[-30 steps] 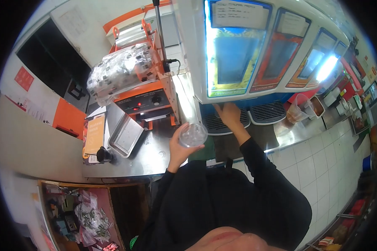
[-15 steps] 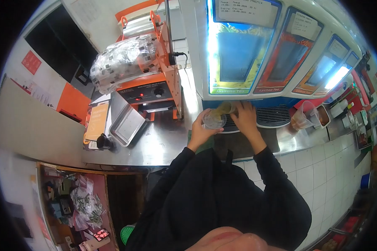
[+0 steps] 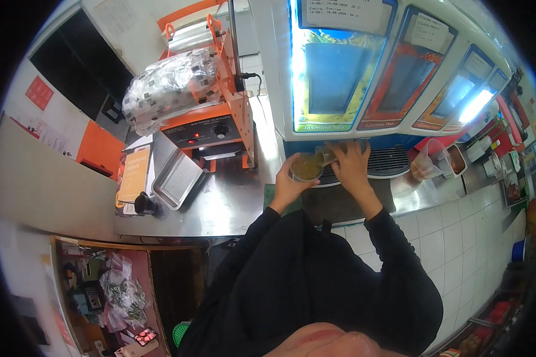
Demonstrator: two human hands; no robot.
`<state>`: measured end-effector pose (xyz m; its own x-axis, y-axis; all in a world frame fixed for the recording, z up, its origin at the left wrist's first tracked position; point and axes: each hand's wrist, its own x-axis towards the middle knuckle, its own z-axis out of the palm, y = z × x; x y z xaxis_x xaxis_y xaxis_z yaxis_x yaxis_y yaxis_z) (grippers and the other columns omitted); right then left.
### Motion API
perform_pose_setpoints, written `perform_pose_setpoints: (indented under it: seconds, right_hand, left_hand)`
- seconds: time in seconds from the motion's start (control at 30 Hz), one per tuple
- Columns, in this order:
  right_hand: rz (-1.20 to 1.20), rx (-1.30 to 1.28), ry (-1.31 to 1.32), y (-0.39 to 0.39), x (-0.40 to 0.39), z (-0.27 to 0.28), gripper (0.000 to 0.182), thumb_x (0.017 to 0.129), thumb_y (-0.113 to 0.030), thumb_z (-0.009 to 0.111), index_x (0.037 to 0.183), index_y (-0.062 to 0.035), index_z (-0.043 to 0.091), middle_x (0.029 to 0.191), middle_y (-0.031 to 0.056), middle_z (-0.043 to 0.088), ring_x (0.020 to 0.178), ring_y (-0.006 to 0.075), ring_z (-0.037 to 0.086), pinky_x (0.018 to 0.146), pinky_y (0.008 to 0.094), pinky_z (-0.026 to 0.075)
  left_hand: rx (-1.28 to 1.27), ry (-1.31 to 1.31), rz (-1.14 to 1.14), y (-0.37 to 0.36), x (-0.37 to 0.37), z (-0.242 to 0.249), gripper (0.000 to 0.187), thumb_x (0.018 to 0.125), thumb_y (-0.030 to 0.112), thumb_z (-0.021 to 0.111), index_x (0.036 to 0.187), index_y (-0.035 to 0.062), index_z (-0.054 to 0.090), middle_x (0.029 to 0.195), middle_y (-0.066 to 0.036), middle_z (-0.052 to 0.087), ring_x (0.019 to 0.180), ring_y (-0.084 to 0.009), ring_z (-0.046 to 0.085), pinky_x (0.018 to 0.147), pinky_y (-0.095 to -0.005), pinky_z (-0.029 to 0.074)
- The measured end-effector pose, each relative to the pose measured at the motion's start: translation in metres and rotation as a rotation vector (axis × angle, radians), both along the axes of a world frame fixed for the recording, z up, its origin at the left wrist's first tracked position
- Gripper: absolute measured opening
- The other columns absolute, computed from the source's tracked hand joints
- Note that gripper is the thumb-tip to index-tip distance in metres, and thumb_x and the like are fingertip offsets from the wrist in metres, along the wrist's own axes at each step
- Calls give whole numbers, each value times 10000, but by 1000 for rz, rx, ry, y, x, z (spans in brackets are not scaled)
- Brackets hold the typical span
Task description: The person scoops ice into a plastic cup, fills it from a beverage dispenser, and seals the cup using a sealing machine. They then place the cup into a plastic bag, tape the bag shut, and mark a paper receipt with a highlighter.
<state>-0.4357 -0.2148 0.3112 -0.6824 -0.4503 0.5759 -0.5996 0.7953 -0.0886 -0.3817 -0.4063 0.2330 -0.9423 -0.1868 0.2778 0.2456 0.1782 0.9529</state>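
My left hand (image 3: 289,185) is closed around a clear plastic cup (image 3: 307,169) holding cloudy yellow-brown liquid. My right hand (image 3: 352,168) grips a smaller clear cup (image 3: 324,156), tilted with its mouth over the larger cup's rim. Some fingers of the right hand reach up beside it, near the blue lower edge of the drink dispenser. Both cups are in front of the dispenser (image 3: 284,98), just below its Jasmine Tea panel (image 3: 329,77). Under the hands, the black drip tray (image 3: 389,164) partly shows.
An orange cup sealing machine (image 3: 205,128) with a roll of film (image 3: 170,86) stands at left. Near it are a metal tray (image 3: 177,178) and a small black cup (image 3: 144,204). A clear pitcher (image 3: 426,163) stands right of the drip tray. A dark mat (image 3: 363,205) lies at the counter's front.
Yellowish liquid from the smaller cup has gone into the larger cup, which now looks fuller. The smaller cup looks emptier and remains tilted. The whole view has shifted slightly.
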Motion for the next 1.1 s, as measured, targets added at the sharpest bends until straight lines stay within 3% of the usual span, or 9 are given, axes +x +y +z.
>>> perform_pose_setpoints:
  seconds: [0.47, 0.53, 0.77, 0.87, 0.93, 0.97, 1.03, 1.1]
  right_hand:
    - [15, 20, 129, -12, 7, 7, 511, 745, -108, 697, 1221, -287, 648, 1110, 85, 519, 1106, 299, 492, 1027, 631, 280]
    - [68, 4, 167, -14, 8, 8, 394, 781, -124, 615, 1139, -268, 692, 1088, 65, 539, 1089, 263, 512, 1023, 653, 272]
    - [125, 34, 214, -14, 10, 3, 370, 808, -138, 602, 1137, -283, 689, 1095, 63, 541, 1092, 257, 512, 1027, 650, 260]
    - [61, -46, 45, -14, 8, 3, 331, 810, -212, 647, 1138, -237, 680, 1099, 77, 548, 1111, 275, 519, 1050, 613, 257]
    - [34, -292, -217, -17, 0, -2, 352, 830, -356, 673, 1111, -144, 665, 1033, 131, 619, 1028, 343, 593, 985, 543, 388]
    - [34, -291, -217, -19, -4, -4, 352, 830, -356, 673, 1111, -144, 665, 1033, 131, 619, 1028, 343, 593, 985, 543, 388]
    - [-25, -344, -517, -32, -10, -4, 480, 854, -488, 642, 1031, -41, 648, 906, 189, 667, 884, 408, 638, 814, 500, 496]
    - [-41, -311, -517, -45, -20, -15, 502, 874, -510, 614, 983, -21, 648, 872, 202, 672, 843, 421, 641, 756, 503, 505]
  left_hand:
    - [56, -20, -5, 6, 3, -6, 941, 580, 186, 939, 1351, -43, 451, 1296, -170, 564, 1201, -245, 559, 1031, -357, 442]
    - [63, -25, -1, 6, 3, -8, 938, 578, 185, 939, 1349, -39, 455, 1294, -170, 565, 1197, -245, 561, 1028, -356, 444]
    - [39, -18, 34, 8, 7, -5, 919, 570, 173, 938, 1336, -33, 473, 1255, -160, 586, 1161, -235, 578, 1001, -349, 459]
    - [75, -3, 52, 7, 10, -5, 914, 575, 173, 937, 1336, -32, 474, 1243, -155, 595, 1155, -228, 583, 1001, -347, 458]
    - [106, 12, 63, 3, 13, -6, 909, 578, 174, 936, 1335, -31, 475, 1240, -153, 599, 1152, -224, 585, 1003, -344, 457]
    - [97, 19, 92, 1, 15, -7, 909, 579, 176, 937, 1335, -29, 476, 1244, -148, 599, 1153, -219, 585, 1003, -343, 456]
    - [87, 24, 120, -4, 18, -13, 909, 579, 179, 938, 1335, -28, 477, 1248, -144, 600, 1154, -214, 584, 1004, -342, 454]
    - [55, 48, 154, -10, 20, -16, 896, 579, 105, 935, 1339, -13, 477, 1235, -119, 601, 1156, -208, 575, 1000, -340, 462]
